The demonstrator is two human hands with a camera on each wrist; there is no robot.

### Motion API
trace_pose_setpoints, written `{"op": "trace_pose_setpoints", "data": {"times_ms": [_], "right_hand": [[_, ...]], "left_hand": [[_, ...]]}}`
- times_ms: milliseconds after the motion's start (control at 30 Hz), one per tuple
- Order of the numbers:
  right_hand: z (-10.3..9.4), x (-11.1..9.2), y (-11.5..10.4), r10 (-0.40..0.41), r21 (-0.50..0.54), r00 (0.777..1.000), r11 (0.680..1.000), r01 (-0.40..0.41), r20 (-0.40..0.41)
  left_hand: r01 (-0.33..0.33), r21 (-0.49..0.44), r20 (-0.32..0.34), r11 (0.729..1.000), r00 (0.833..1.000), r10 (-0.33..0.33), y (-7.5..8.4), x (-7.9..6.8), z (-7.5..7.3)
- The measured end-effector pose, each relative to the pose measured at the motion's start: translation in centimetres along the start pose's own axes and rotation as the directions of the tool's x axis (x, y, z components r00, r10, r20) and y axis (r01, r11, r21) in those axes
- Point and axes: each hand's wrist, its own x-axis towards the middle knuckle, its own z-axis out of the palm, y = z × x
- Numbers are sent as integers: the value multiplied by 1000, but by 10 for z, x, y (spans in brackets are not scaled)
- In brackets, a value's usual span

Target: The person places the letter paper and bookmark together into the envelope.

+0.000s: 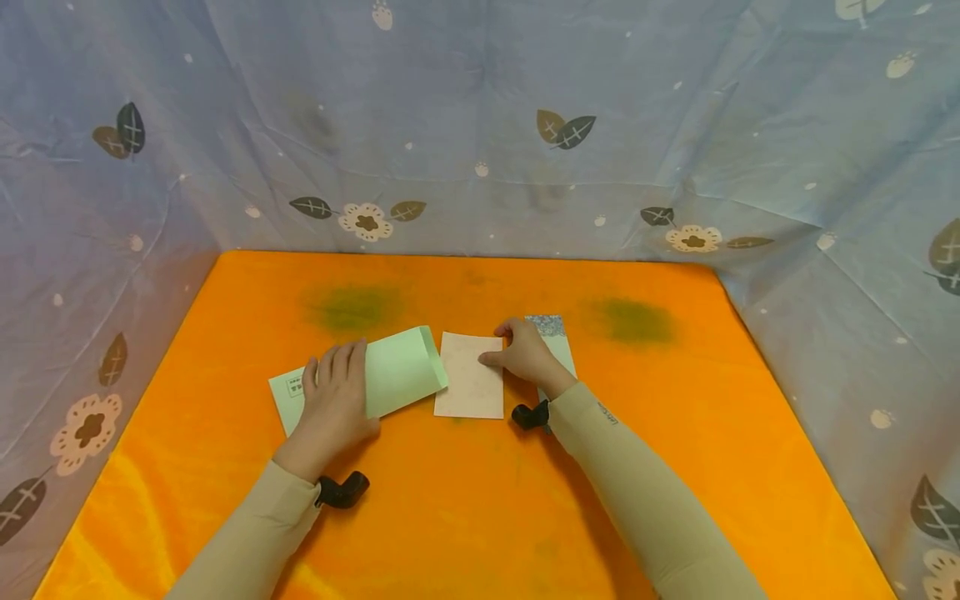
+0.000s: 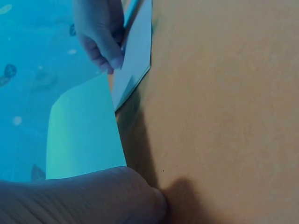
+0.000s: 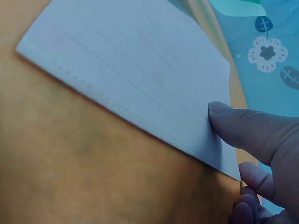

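In the head view my left hand (image 1: 333, 400) grips a pale green envelope (image 1: 405, 367) across its middle, thumb at the near edge. The envelope's open end, with its flap, points right; a small printed box marks its left end. Beside that end lies a folded sheet of letter paper (image 1: 468, 387), off-white with faint dotted lines. At its upper right corner my right hand (image 1: 528, 358) pinches it, thumb on top and fingers below the edge in the right wrist view. In the left wrist view the envelope (image 2: 86, 130) rises above the left thumb, near the paper (image 2: 135, 51).
Partly under my right wrist lies a pale strip (image 1: 553, 343) with a blue-grey patterned end. Orange cloth (image 1: 450, 517) covers the table. A patterned curtain (image 1: 480, 108) encloses the back and sides. Dark straps with small black devices (image 1: 343, 490) sit on both wrists.
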Motion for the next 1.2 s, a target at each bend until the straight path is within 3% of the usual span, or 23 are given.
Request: {"op": "trace_pose_setpoints", "data": {"times_ms": [733, 1200], "right_hand": [[-1, 0, 1, 20, -34, 999, 999, -19, 32], [-1, 1, -1, 5, -5, 999, 1000, -4, 40]], "left_hand": [[3, -3, -24, 1000, 1000, -3, -4, 0, 7], [20, 14, -25, 1000, 999, -19, -2, -1, -1]]}}
